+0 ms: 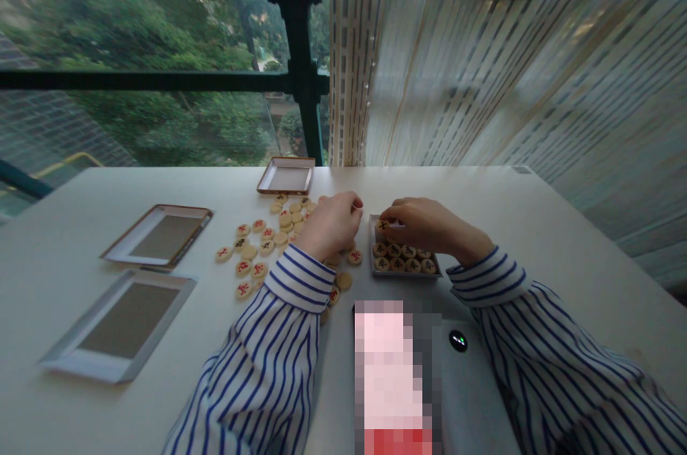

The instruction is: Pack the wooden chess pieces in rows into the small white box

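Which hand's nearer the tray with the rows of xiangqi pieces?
Right. The right hand is over the far part of the tray; the left hand is off to its left, by the loose xiangqi pieces.

1. Dim, cool daylight comes through the window (177, 33) at upper left.
2. Brighter streaks run down the pale curtain (429, 47), its detail smeared.
3. The white table (547, 240) reads greyish — shadows soft.
4. Wide-angle stretch pulls the right sleeve (580, 355) outward.
5. Coarse pixel blocks (391, 376) mask bottom centre — characters on the round pieces (259, 270) look slightly soft.
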### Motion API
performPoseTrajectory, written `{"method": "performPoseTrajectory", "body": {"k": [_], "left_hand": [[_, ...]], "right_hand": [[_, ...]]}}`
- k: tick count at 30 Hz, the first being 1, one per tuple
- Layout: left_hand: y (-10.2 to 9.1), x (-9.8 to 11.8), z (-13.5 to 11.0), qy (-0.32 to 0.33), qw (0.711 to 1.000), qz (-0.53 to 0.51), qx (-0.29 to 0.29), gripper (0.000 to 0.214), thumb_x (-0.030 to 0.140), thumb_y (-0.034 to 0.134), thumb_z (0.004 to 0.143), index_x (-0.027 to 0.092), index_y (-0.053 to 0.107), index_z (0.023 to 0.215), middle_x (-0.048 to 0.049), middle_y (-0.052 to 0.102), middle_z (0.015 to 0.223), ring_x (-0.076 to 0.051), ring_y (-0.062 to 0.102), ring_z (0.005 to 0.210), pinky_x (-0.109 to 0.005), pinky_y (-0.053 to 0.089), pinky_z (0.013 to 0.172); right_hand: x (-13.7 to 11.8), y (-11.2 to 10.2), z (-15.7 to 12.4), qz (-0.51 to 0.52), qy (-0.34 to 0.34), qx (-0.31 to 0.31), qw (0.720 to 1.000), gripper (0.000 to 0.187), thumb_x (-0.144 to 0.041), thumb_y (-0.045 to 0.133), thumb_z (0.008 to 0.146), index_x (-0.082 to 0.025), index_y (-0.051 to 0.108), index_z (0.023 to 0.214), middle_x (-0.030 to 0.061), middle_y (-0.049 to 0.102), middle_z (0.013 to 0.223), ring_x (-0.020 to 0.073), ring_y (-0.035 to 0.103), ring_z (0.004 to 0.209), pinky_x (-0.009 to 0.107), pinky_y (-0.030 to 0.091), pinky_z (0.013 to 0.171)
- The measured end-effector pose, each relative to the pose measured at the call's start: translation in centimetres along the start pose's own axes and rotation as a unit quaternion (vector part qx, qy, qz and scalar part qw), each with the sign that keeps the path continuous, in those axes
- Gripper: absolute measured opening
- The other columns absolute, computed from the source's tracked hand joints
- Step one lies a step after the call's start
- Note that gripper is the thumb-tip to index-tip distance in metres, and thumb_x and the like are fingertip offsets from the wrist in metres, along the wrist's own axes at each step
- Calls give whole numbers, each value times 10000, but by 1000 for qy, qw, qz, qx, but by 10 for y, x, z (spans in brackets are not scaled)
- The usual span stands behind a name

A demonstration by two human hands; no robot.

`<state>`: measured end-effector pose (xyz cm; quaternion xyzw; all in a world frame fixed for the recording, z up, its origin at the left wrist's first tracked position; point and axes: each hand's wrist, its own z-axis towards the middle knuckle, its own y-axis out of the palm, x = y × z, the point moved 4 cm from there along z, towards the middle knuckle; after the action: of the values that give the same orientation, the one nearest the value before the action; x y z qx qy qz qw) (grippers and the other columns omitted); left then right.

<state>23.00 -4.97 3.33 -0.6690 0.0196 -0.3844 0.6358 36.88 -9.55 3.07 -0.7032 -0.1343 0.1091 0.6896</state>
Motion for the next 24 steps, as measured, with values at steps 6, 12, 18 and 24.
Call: {"method": "performPoseTrajectory", "body": {"k": [6, 12, 18, 24], "left_hand": [[1, -2, 0, -10, 999, 39, -7, 264, 266, 450, 830, 164, 623, 1001, -93, 676, 995, -208, 603, 922, -307, 433, 823], [1, -4, 0, -18, 999, 44, -8, 278, 279, 441, 832, 181, 625, 1015, -93, 677, 988, -211, 601, 919, -313, 441, 816], [3, -2, -1, -11, 999, 51, -17, 281, 266, 426, 837, 176, 622, 1018, -93, 674, 1008, -215, 602, 945, -318, 432, 839], [3, -2, -1, 1, 998, 56, -15, 284, 265, 420, 839, 173, 620, 1020, -97, 672, 1016, -219, 600, 958, -320, 432, 844]], "right_hand": [[0, 8, 1, -12, -16, -9, 1000, 345, -432, 420, 854, -217, 673, 951, 86, 647, 894, 193, 598, 777, 279, 387, 647], [1, 13, 2, -20, -27, -12, 999, 329, -420, 431, 850, -217, 669, 954, 84, 646, 895, 196, 603, 778, 284, 389, 641], [1, 12, 3, -21, -26, -9, 999, 324, -432, 438, 851, -227, 665, 959, 79, 639, 907, 193, 598, 786, 284, 386, 652], [0, 15, 4, -18, -28, -10, 999, 332, -441, 428, 856, -225, 653, 971, 83, 635, 923, 196, 594, 809, 285, 376, 657]]}}
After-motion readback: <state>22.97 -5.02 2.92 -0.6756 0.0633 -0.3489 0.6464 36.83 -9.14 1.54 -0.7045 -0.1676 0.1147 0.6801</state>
